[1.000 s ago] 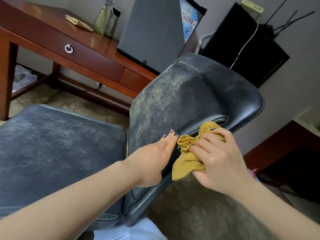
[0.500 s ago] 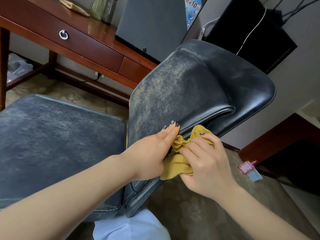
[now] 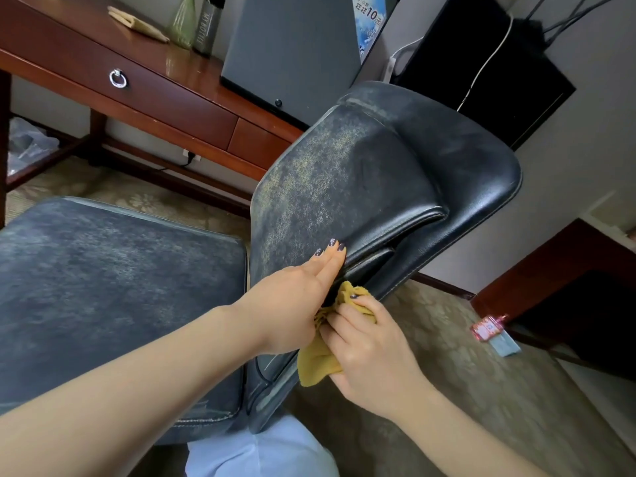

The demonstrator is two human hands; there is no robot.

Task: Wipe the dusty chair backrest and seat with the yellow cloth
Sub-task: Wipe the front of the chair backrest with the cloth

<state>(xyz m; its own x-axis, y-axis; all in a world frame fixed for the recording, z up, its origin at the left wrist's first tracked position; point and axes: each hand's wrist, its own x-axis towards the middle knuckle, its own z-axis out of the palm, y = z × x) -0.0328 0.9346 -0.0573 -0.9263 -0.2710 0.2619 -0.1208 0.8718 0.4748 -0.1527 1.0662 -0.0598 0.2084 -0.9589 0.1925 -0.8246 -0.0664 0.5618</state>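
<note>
L hand [image 3: 296, 297] flat w/ fingers together on backrest [image 3: 344, 187], frame centre; R hand [image 3: 364, 349] clamps yellow cloth [image 3: 316, 366], probably against backrest edge.

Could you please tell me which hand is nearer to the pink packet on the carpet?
Right. The right hand, gripping the yellow cloth, lies left of the pink packet; the left hand, flat on the backrest, is even farther left.

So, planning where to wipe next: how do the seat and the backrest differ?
The seat lies flat, greyed with dust all over; the backrest stands tilted, partly dusty, partly glossy black. The left hand rests on the backrest, not the seat. Both are dark padded upholstery.
</note>
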